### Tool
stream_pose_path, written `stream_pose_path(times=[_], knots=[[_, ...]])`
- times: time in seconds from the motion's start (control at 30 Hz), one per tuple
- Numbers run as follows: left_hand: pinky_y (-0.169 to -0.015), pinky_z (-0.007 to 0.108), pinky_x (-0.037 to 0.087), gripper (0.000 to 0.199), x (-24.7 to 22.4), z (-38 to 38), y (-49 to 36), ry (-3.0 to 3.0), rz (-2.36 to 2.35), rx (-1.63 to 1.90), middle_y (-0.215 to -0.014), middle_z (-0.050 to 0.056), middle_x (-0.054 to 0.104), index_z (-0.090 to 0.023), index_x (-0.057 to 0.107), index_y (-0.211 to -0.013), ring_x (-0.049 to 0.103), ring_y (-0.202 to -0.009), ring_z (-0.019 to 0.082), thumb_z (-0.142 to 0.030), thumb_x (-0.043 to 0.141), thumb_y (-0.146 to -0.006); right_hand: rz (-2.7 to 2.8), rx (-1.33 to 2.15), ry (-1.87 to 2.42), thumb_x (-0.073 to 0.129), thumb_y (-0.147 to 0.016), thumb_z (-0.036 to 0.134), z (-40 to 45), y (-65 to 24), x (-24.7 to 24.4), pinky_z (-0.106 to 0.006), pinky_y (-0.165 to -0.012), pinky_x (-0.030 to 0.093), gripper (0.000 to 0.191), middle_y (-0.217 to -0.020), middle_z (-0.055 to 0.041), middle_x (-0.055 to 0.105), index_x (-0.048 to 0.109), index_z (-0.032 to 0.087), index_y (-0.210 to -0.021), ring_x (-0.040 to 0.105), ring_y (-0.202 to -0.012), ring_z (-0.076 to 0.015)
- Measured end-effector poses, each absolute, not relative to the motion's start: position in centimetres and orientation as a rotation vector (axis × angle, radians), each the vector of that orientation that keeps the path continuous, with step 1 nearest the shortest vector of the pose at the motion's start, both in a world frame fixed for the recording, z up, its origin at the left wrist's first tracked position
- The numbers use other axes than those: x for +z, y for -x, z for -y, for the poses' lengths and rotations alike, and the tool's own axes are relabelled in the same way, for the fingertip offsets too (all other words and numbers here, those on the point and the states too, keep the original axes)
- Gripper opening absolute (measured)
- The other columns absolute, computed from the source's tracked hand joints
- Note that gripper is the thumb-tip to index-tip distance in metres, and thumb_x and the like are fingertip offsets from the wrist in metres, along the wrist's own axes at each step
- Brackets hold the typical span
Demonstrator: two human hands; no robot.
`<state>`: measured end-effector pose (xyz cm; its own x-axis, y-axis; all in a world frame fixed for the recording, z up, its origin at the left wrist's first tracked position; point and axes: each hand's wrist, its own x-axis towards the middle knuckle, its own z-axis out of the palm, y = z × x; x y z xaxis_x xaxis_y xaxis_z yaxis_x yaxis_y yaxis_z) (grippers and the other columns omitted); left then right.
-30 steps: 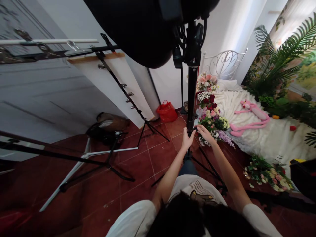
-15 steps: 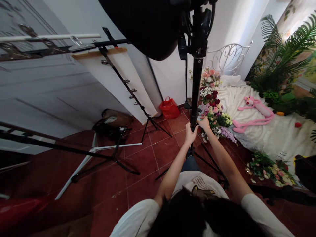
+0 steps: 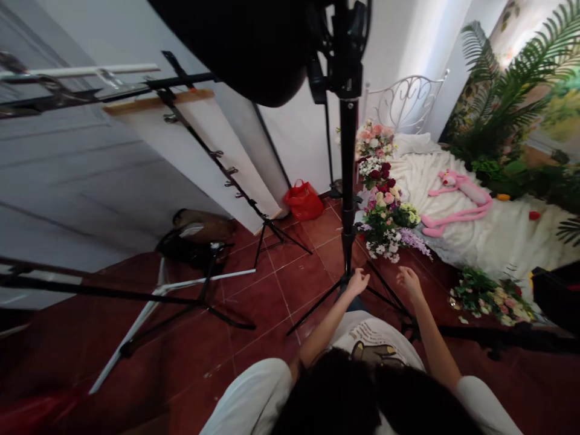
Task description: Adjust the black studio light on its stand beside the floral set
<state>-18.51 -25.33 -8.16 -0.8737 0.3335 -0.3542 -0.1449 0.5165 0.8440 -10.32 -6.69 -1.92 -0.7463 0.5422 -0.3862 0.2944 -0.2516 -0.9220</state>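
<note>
In front of me stands a black light stand [image 3: 348,157], upright on spread legs, with a large black lamp head [image 3: 244,48] at its top. Close beside the foot of its pole is my left hand [image 3: 357,283], its fingers loosely bent and apart, holding nothing I can see. Whether it brushes the pole, I cannot tell. My right hand [image 3: 409,281] is in the air to the right of the stand, away from the pole, fingers half curled and nothing visible in them. Beyond the hands lie artificial flowers [image 3: 385,196] along the bed's edge.
A white-draped bed [image 3: 408,163] on the right bears a pink plush toy [image 3: 471,190]. More flowers [image 3: 493,296] lie nearer. A red bag [image 3: 304,202] stands by the wall. Leftward are a clip stand [image 3: 203,142] with a white panel and white stand legs [image 3: 149,308] on the tiles.
Both hands have let go of the pole and come down toward me. The right hand has moved out to the right, apart from the left. The view has shifted slightly.
</note>
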Motion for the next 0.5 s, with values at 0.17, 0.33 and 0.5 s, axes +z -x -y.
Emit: stream_pose_path(times=[0.17, 0.33, 0.5], knots=[[-0.078, 0.031, 0.050, 0.024, -6.2, 18.6, 16.3, -0.785, -1.976, 1.197, -0.084, 0.005, 0.070, -0.019, 0.061, -0.089, 0.065, -0.079, 0.018, -0.038, 0.049, -0.085, 1.491, 2.011, 1.363, 0.072, -0.060, 0.050, 5.6, 1.0, -4.6, -0.028, -0.043, 0.048, 0.034, -0.054, 0.0007, 0.059, 0.055, 0.024, -0.075, 0.055, -0.042, -0.0151], [-0.081, 0.031, 0.050, 0.034, -2.6, 9.8, 11.8, -1.169, -1.646, 1.182, -0.085, 0.005, 0.070, -0.017, 0.062, -0.092, 0.064, -0.079, 0.016, -0.042, 0.039, -0.090, 0.998, 1.999, 1.394, 0.067, -0.067, 0.048, 6.9, -5.3, -4.2, -0.027, -0.049, 0.050, 0.028, -0.058, 0.0008, 0.059, 0.059, 0.025, -0.080, 0.055, -0.046, -0.0134], [-0.088, 0.032, 0.049, 0.034, 0.2, 2.2, 4.4, -1.264, -1.309, 1.319, -0.092, 0.006, 0.069, -0.017, 0.061, -0.090, 0.063, -0.088, 0.017, -0.044, 0.041, -0.091, 0.674, 1.955, 1.312, 0.060, -0.075, 0.045, 8.1, -10.0, -2.4, -0.029, -0.054, 0.051, 0.022, -0.059, 0.0006, 0.056, 0.060, 0.024, -0.083, 0.055, -0.050, -0.0148]])
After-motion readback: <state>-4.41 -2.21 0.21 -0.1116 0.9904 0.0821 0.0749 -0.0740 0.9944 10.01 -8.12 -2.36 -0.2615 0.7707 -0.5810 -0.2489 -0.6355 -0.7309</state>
